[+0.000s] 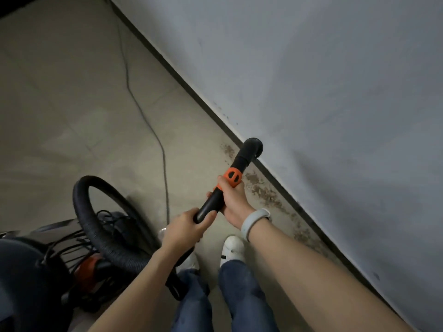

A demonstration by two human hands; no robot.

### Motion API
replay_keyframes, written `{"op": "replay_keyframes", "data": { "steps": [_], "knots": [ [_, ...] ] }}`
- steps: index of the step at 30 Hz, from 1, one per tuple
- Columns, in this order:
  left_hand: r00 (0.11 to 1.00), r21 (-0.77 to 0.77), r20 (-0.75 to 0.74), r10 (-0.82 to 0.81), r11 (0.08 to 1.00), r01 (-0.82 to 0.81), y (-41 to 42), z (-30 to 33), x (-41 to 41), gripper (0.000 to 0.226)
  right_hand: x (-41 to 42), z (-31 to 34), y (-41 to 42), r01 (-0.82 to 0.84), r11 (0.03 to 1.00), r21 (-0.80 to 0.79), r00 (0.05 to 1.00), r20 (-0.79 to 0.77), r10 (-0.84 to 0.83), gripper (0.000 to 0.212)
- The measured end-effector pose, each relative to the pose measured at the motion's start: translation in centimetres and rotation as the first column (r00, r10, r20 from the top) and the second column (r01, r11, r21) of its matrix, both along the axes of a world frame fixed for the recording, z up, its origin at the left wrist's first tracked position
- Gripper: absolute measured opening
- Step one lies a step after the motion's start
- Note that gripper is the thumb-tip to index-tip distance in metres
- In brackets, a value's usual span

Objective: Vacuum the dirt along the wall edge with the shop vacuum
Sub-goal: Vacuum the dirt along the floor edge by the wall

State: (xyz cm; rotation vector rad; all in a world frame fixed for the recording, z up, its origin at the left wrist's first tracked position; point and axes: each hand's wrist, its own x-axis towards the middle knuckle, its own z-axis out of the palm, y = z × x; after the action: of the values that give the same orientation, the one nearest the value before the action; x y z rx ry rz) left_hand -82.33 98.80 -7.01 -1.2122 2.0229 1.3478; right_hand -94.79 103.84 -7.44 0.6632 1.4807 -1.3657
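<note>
I hold a black vacuum wand [242, 159] with an orange collar [232, 177]. Its round nozzle end [253, 146] points at the dark baseboard [191, 92] where the grey wall meets the floor. My right hand [233, 200] grips the wand just below the orange collar. My left hand [185, 227] grips the wand's lower end, where the ribbed black hose [96, 231] starts. Brown dirt [263, 192] lies scattered on the floor along the baseboard, from near the nozzle back toward my feet. The hose loops left to the shop vacuum [36, 271].
A thin power cord [153, 133] runs across the beige tiled floor from the far side toward the vacuum. The vacuum body with wound cables stands at the lower left. My white shoes [231, 248] stand close to the wall [335, 92] at the right.
</note>
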Motion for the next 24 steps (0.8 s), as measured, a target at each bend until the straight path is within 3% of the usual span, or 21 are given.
{"op": "replay_keyframes", "data": {
  "steps": [4, 7, 10, 14, 17, 19, 24],
  "knots": [
    [0.979, -0.439, 0.079, -0.187, 0.875, 0.203, -1.6, -8.8, 0.1, 0.040, -1.3, -10.1, -2.1, -0.005, 1.000, 0.024, 0.999, 0.048, 0.004, 0.037],
    [0.966, -0.591, 0.144, -0.213, 0.765, 0.256, -2.5, -16.6, 0.2, 0.042, -2.5, -18.3, -3.4, -0.019, 1.000, -0.003, 0.997, 0.068, 0.020, 0.042],
    [0.973, -0.744, 0.108, -0.203, 0.633, 0.215, -3.2, -25.0, 0.1, 0.037, -3.7, -25.9, -5.1, 0.000, 0.999, -0.049, 0.997, 0.076, 0.003, 0.043],
    [0.982, -0.933, 0.073, -0.173, 0.335, 0.128, -6.0, -33.4, -1.0, 0.029, -4.8, -33.6, -8.0, 0.084, 0.981, -0.175, 0.991, 0.117, -0.064, 0.039],
    [0.985, -0.989, 0.016, -0.170, 0.141, 0.041, -9.4, -37.5, -1.7, 0.024, -5.4, -37.8, -10.8, 0.135, 0.956, -0.260, 0.985, 0.136, -0.102, 0.032],
    [0.987, -0.991, -0.016, -0.162, 0.134, 0.006, -11.2, -39.1, -2.1, 0.025, -5.8, -39.5, -12.6, 0.141, 0.947, -0.288, 0.986, 0.129, -0.107, 0.034],
    [0.987, -0.957, -0.074, -0.144, 0.287, -0.030, -13.3, -42.0, -3.3, 0.029, -7.0, -41.7, -15.2, 0.074, 0.950, -0.303, 0.997, 0.026, -0.069, 0.047]
  ]
}}
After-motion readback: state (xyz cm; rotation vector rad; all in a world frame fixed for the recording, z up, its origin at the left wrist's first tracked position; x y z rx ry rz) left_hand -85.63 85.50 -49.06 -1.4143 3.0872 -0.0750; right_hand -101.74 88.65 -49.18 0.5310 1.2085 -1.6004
